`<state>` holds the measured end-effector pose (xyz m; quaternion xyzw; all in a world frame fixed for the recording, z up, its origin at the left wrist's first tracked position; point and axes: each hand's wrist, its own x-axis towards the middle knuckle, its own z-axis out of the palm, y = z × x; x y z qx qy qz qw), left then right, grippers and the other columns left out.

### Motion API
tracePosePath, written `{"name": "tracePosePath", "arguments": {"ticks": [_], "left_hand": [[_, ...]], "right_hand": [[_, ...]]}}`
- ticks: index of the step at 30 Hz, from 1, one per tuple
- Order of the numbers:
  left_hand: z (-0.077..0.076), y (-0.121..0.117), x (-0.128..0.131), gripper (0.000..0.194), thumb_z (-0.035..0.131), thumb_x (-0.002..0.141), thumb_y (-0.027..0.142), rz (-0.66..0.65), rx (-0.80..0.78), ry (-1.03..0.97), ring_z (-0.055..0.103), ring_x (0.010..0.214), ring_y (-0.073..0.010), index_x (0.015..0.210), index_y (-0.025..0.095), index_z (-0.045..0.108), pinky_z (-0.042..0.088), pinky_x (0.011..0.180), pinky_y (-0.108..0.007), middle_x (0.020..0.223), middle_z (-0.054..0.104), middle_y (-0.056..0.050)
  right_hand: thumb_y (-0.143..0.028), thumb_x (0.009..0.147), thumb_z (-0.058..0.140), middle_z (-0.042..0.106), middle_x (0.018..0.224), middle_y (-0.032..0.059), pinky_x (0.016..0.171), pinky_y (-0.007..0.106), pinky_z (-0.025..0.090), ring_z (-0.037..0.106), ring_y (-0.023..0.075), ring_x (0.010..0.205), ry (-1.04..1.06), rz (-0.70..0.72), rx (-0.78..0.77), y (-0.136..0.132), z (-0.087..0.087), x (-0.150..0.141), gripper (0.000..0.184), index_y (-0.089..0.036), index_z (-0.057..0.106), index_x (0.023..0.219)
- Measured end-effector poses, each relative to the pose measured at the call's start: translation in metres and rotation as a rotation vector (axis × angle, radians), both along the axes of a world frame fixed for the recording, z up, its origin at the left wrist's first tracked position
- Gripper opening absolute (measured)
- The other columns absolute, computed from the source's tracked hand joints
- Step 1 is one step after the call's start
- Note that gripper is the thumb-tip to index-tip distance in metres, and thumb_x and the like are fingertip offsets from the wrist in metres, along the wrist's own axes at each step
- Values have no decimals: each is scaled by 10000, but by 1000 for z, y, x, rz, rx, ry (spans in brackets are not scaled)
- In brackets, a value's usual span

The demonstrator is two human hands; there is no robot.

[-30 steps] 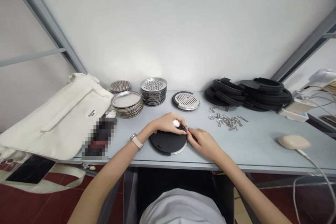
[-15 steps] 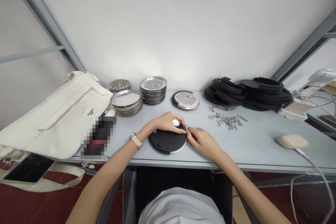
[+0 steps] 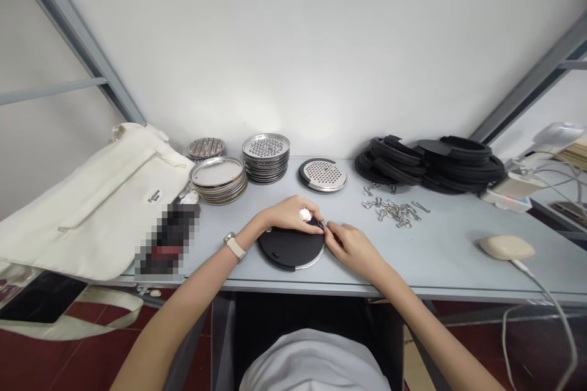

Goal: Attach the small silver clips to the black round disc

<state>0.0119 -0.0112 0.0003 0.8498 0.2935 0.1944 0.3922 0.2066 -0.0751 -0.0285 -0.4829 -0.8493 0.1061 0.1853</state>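
A round black grater holder (image 3: 293, 248) lies flat at the table's front edge, with a silvery metal rim showing along its lower right. My left hand (image 3: 293, 215) arches over its far side, thumb and forefinger closed at the upper right edge. There, a small metal clip (image 3: 322, 225) sits between the fingertips of both hands. My right hand (image 3: 351, 246) pinches it from the right, fingers bent together. The fingertips hide most of the clip, so I cannot tell whether it passes through the holder. Something small and white (image 3: 305, 214) shows by my left hand.
Behind stand stacked metal grater discs (image 3: 266, 149), plain-looking metal discs (image 3: 217, 174) and a black-edged grater (image 3: 323, 175). To the right are loose metal clips (image 3: 397, 212), piled black holders (image 3: 458, 165) and a cream corded device (image 3: 507, 247). A cream bag (image 3: 114, 195) lies left.
The view shifts slightly. Both hands stay at the holder's upper right edge, and the clip between the fingertips seems to have turned a little.
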Motion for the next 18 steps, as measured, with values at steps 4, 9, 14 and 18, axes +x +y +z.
{"name": "tracePosePath", "arguments": {"ticks": [4, 9, 14, 18], "left_hand": [[0, -1, 1, 230, 671, 715, 298, -30, -35, -13, 614, 808, -132, 873, 133, 694, 441, 754, -210, 860, 695, -38], [5, -5, 1, 204, 660, 721, 266, -34, 61, -3, 598, 805, -120, 885, 145, 674, 425, 753, -203, 865, 682, -20], [9, -7, 1, 213, 656, 730, 302, -3, 113, 40, 584, 783, -116, 893, 164, 657, 416, 732, -202, 841, 669, -1], [8, -6, 2, 183, 598, 788, 311, 3, 94, 23, 589, 796, -117, 859, 153, 657, 417, 745, -205, 849, 670, -11]], "right_hand": [[-307, 931, 307, 548, 604, 3, 543, 236, 305, 500, 139, 550, 61, -23, -26, 1, -3, 2, 275, -213, 457, 721], [-302, 945, 276, 580, 648, 13, 573, 242, 327, 539, 150, 595, 52, -14, -21, 2, -4, 3, 280, -213, 467, 760], [-297, 958, 244, 613, 682, 23, 594, 248, 338, 570, 160, 628, 32, -24, -4, 1, -3, 0, 303, -209, 501, 824], [-299, 967, 222, 631, 689, 26, 588, 256, 319, 576, 165, 626, -24, -36, 19, 2, -4, -1, 331, -208, 522, 863]]}}
